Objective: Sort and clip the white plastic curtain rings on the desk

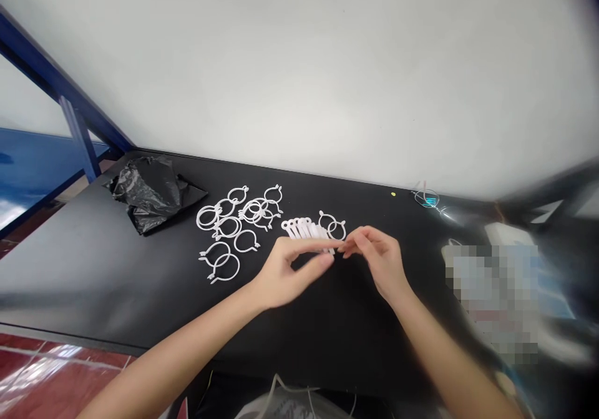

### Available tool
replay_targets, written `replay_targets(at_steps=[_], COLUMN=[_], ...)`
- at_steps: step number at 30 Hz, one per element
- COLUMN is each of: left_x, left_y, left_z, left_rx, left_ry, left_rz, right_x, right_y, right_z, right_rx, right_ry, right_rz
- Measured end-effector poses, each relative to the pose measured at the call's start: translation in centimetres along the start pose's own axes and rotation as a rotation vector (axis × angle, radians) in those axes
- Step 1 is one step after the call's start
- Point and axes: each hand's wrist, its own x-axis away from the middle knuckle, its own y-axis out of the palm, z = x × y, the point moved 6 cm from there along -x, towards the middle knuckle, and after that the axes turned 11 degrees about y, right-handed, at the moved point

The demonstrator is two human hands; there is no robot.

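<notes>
My left hand (294, 270) reaches over the table with index finger and thumb stretched forward, their tips drawn close together. A bit of white shows between those tips, but I cannot make out whether it is held. Fingertips of my right hand (377, 256) are pinched together and meet the left index tip; whatever is in them is hidden. Just beyond the left hand, a row of flat white plastic pieces with eyelets (299, 225) lies fanned out, partly covered by that hand. Two open white rings (327, 218) lie behind the fingertips. More white rings with clasp ends (227, 266) lie loosely to the left.
A crumpled black plastic bag (152, 191) sits at the far left of the black table (140, 281). A clear bundle with blue bits (427, 199) lies by the pale wall (299, 82). At right is a blurred package (491, 300). Blue frame bars (77, 132) stand left.
</notes>
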Motion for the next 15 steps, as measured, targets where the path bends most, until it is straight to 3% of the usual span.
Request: replay_targets(at_steps=[2,4,6,9,15], left_x=[0.4,1.0,1.5,1.4,1.0], left_y=[0.8,2.0,2.8,3.2,3.4], left_z=[1.2,2.2,2.4,2.0,1.9], left_rx=[-0.233,-0.329,-0.355,-0.361,-0.223], left_ry=[0.21,0.451,0.615,0.619,0.454], left_rz=[-0.105,-0.202,-0.254,-0.281,-0.334], right_x=[0.3,1.2,1.9,2.4,2.7], right_y=[1.4,2.9,3.6,3.7,3.9], right_z=[1.1,1.5,1.5,1.3,0.5], right_rx=[-0.034,-0.075,-0.129,-0.197,-0.246], right_ry=[0.147,0.221,0.238,0.262,0.221], right_rz=[-0.218,-0.429,-0.482,-0.422,-0.383])
